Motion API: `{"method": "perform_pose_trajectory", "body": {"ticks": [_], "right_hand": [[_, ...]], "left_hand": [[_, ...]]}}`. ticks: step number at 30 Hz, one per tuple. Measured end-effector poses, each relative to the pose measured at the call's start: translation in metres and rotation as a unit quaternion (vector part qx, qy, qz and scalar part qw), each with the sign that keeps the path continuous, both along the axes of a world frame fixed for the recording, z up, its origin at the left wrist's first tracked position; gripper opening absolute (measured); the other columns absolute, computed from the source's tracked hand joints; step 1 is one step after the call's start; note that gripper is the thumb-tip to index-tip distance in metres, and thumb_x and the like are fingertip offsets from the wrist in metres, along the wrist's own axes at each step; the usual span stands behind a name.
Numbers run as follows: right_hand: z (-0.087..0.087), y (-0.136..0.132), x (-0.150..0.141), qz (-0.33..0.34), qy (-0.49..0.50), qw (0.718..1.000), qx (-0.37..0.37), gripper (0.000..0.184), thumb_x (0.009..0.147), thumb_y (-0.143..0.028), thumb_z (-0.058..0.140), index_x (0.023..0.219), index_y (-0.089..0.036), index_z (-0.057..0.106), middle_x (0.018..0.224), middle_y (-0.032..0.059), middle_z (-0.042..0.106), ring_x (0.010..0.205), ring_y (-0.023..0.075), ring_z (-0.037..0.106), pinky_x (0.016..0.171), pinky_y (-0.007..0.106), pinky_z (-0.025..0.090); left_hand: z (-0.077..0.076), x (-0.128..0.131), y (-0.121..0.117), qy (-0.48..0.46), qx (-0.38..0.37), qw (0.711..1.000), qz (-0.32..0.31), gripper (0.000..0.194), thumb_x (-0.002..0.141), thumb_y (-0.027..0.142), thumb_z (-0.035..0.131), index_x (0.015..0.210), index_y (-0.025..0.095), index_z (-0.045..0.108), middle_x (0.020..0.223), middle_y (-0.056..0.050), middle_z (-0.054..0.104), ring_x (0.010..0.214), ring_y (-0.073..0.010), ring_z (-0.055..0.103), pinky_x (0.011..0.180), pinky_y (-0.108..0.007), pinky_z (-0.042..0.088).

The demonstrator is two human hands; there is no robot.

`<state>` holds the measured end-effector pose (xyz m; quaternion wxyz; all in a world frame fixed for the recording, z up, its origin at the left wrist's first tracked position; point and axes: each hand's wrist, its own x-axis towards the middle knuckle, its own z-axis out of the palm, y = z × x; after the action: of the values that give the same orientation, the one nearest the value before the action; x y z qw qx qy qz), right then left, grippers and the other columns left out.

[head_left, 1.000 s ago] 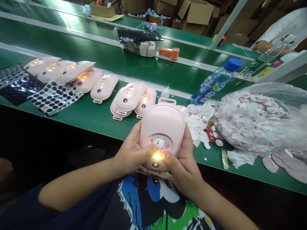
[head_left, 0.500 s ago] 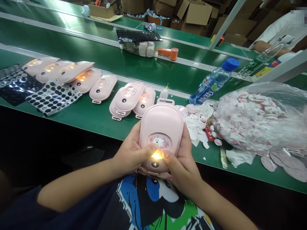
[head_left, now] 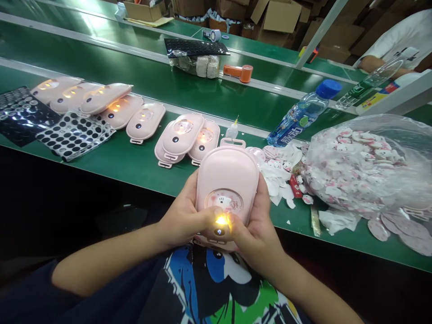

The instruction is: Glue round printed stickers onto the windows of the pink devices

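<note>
Two bare hands, left hand (head_left: 184,216) and right hand (head_left: 258,236), clasp a pink rounded plastic case (head_left: 227,177) from both sides, thumbs pressed inward; its long axis points forward across the green counter's (head_left: 135,168) front edge.

Plastic cases (head_left: 146,121) left on conveyor belt (head_left: 135,167); sticker-filled bag (head_left: 357,164) right; water bottle (head_left: 301,118) behind bag; cardboard boxes (head_left: 277,15) beyond belt.

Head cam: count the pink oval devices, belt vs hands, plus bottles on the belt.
Pink oval devices on the belt: 8
Pink oval device held in left hand and right hand: 1
Blue-capped water bottle: 1
Small dropper bottle: 1
Total: 11
</note>
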<state>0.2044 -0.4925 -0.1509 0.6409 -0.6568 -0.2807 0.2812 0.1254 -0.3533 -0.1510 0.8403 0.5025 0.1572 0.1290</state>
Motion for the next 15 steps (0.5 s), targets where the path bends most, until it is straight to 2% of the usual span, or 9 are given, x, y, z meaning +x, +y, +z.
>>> {"method": "perform_pose_trajectory", "body": {"ticks": [5, 8, 10, 13, 15], "right_hand": [[0.001, 0.000, 0.001, 0.008, -0.004, 1.000, -0.015, 0.089, 0.090, -0.023, 0.059, 0.153, -0.041, -0.001, 0.156, 0.0057, 0.028, 0.136, 0.0275, 0.045, 0.104, 0.045, 0.051], [-0.001, -0.001, 0.001, 0.014, 0.005, 1.000, -0.025, 0.089, 0.092, -0.031, 0.059, 0.153, -0.040, -0.005, 0.157, 0.0075, 0.027, 0.136, 0.0296, 0.043, 0.101, 0.047, 0.053], [-0.002, -0.002, 0.001, 0.033, 0.009, 0.999, -0.016, 0.088, 0.092, -0.032, 0.058, 0.152, -0.043, -0.006, 0.157, 0.0061, 0.027, 0.138, 0.0294, 0.040, 0.105, 0.051, 0.049], [-0.003, -0.005, 0.006, 0.087, 0.007, 0.996, 0.030, 0.088, 0.092, -0.031, 0.060, 0.151, -0.047, -0.004, 0.156, 0.0040, 0.029, 0.136, 0.0267, 0.044, 0.108, 0.053, 0.044], [-0.005, -0.007, 0.015, 0.087, -0.018, 0.995, 0.053, 0.084, 0.091, -0.031, 0.060, 0.151, -0.047, 0.003, 0.152, 0.0052, 0.033, 0.129, 0.0251, 0.050, 0.107, 0.052, 0.045]], "left_hand": [[0.003, 0.001, 0.000, 0.007, 0.032, 0.999, 0.007, 0.078, 0.072, 0.022, 0.082, 0.138, 0.035, 0.044, 0.128, -0.005, 0.063, 0.118, -0.0290, 0.060, 0.090, -0.035, 0.056], [0.003, 0.003, 0.000, 0.020, 0.021, 0.999, 0.021, 0.074, 0.069, 0.018, 0.084, 0.133, 0.034, 0.049, 0.120, -0.003, 0.067, 0.110, -0.0254, 0.065, 0.084, -0.030, 0.058], [0.002, 0.003, 0.001, 0.010, 0.002, 0.999, 0.039, 0.069, 0.068, 0.017, 0.085, 0.127, 0.033, 0.054, 0.114, -0.002, 0.070, 0.102, -0.0220, 0.068, 0.080, -0.027, 0.059], [0.001, 0.003, 0.013, -0.014, -0.006, 0.997, 0.072, 0.061, 0.066, 0.013, 0.085, 0.118, 0.033, 0.061, 0.104, 0.001, 0.073, 0.090, -0.0173, 0.070, 0.074, -0.024, 0.060], [0.004, 0.003, 0.030, -0.025, 0.004, 0.993, 0.119, 0.052, 0.065, 0.012, 0.085, 0.110, 0.031, 0.065, 0.094, 0.002, 0.074, 0.081, -0.0147, 0.070, 0.069, -0.021, 0.060]]}}
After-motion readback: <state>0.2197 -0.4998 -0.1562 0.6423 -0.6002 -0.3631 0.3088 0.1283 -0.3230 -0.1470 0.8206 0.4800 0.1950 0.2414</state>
